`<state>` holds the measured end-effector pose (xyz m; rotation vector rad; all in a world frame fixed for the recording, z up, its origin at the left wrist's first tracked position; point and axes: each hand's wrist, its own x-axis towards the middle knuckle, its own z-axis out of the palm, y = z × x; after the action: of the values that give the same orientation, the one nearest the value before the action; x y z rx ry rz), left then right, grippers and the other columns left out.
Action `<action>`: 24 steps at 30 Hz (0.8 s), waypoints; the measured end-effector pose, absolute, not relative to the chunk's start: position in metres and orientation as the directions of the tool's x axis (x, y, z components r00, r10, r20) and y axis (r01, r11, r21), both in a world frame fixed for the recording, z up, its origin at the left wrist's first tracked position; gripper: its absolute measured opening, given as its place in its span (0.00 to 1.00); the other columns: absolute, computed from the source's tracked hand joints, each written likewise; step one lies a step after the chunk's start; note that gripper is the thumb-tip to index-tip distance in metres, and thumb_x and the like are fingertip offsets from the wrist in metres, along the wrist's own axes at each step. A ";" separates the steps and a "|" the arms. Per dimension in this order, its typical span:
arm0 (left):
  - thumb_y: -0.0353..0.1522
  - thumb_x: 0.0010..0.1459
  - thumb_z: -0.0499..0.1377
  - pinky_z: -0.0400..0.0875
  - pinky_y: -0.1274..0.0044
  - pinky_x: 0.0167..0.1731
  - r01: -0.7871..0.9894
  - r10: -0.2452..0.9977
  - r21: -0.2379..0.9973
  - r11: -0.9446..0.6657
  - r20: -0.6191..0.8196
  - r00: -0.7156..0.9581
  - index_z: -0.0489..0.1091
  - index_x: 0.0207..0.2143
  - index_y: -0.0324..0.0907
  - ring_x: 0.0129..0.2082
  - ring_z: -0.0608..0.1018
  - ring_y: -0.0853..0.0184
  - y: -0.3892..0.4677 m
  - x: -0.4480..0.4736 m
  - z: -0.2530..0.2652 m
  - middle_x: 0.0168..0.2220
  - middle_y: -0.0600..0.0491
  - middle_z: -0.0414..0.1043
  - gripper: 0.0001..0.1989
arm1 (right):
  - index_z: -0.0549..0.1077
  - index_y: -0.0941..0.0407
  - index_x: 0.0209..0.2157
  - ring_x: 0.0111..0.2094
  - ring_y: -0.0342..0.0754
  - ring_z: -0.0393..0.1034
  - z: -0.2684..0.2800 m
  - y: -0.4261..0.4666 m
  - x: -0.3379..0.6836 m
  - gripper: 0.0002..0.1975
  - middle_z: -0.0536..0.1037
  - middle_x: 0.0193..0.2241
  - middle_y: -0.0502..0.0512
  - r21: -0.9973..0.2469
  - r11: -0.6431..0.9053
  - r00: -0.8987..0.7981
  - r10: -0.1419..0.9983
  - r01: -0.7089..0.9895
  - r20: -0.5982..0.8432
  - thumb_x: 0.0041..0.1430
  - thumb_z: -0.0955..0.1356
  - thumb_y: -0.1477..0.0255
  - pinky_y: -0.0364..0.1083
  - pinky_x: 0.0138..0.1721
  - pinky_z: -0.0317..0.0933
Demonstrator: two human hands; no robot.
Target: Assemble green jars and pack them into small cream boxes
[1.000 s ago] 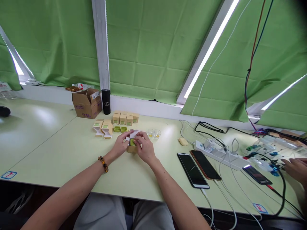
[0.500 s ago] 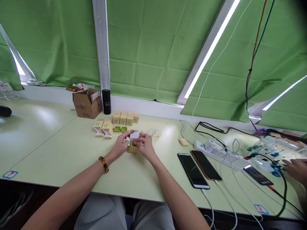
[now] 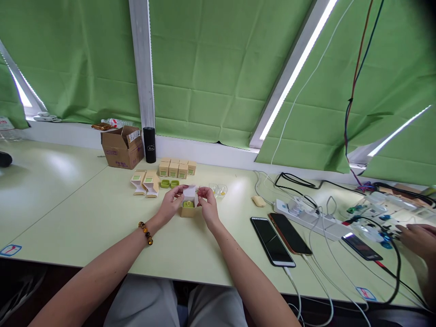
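Observation:
A small kraft cardboard box (image 3: 188, 212) stands on the table in front of me, its white-lined lid raised at the back. Inside it lies a green object (image 3: 188, 204) with a small raised loop on top. My left hand (image 3: 171, 202) grips the box's left side near the lid, thumb and fingers closed. At the right edge, my right hand (image 3: 208, 205) has bent fingers pinching what looks like the side flap. Just behind are two green open containers (image 3: 170, 184). Clear plastic cups (image 3: 218, 190) with yellow bits sit beyond my right hand.
Two opened kraft boxes (image 3: 145, 184) lie at left, with several closed ones (image 3: 177, 168) behind. A large carton (image 3: 122, 152) and black tumbler (image 3: 149, 145) stand at the back. Phones (image 3: 272, 241), a power strip (image 3: 311, 219) and cables fill the right, near another person's hand (image 3: 417, 240).
My right hand has drawn back from inside the box to its right edge, uncovering the green object. My left hand stays at the left side. The view has shifted slightly.

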<state>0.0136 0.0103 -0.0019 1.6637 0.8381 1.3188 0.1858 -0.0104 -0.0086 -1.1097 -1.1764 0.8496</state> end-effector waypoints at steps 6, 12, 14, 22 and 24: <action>0.34 0.57 0.65 0.69 0.70 0.47 0.087 0.861 0.866 -0.493 0.471 0.191 0.67 0.49 0.43 0.47 0.76 0.62 0.009 0.016 -0.006 0.48 0.47 0.74 0.18 | 0.68 0.52 0.46 0.44 0.52 0.71 -0.016 -0.010 0.180 0.18 0.74 0.41 0.57 -0.947 0.306 0.181 0.930 0.095 0.319 0.53 0.68 0.67 0.47 0.34 0.69; 0.32 0.55 0.66 0.67 0.71 0.46 0.065 0.886 0.895 -0.441 0.422 0.194 0.57 0.53 0.45 0.42 0.77 0.65 0.009 0.019 -0.009 0.41 0.52 0.74 0.27 | 0.68 0.52 0.48 0.45 0.52 0.70 -0.018 -0.011 0.180 0.20 0.73 0.42 0.56 -0.946 0.298 0.165 0.934 0.127 0.317 0.53 0.68 0.66 0.48 0.36 0.69; 0.31 0.55 0.66 0.67 0.71 0.46 0.071 0.884 0.894 -0.442 0.421 0.206 0.56 0.55 0.45 0.43 0.77 0.65 0.009 0.018 -0.009 0.42 0.52 0.75 0.29 | 0.68 0.52 0.48 0.44 0.52 0.70 -0.019 -0.011 0.180 0.20 0.74 0.42 0.56 -0.943 0.303 0.162 0.932 0.136 0.323 0.52 0.69 0.65 0.48 0.35 0.69; 0.32 0.60 0.60 0.69 0.71 0.45 0.143 0.841 0.840 -0.523 0.481 0.247 0.70 0.42 0.44 0.44 0.76 0.63 0.008 0.018 -0.005 0.44 0.50 0.75 0.08 | 0.69 0.52 0.47 0.43 0.52 0.71 -0.017 -0.013 0.180 0.19 0.74 0.41 0.56 -0.930 0.316 0.141 0.928 0.189 0.344 0.53 0.69 0.65 0.48 0.35 0.69; 0.32 0.60 0.59 0.69 0.71 0.45 0.134 0.833 0.836 -0.532 0.487 0.263 0.71 0.41 0.43 0.45 0.77 0.62 0.007 0.017 -0.003 0.43 0.50 0.76 0.06 | 0.69 0.52 0.47 0.44 0.52 0.71 -0.016 -0.014 0.180 0.19 0.74 0.42 0.56 -0.927 0.315 0.130 0.930 0.204 0.344 0.53 0.69 0.64 0.48 0.36 0.69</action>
<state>0.0171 0.0073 -0.0029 1.8558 0.8766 1.3082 0.1797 -0.0136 -0.0158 -1.1528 -1.3561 0.7486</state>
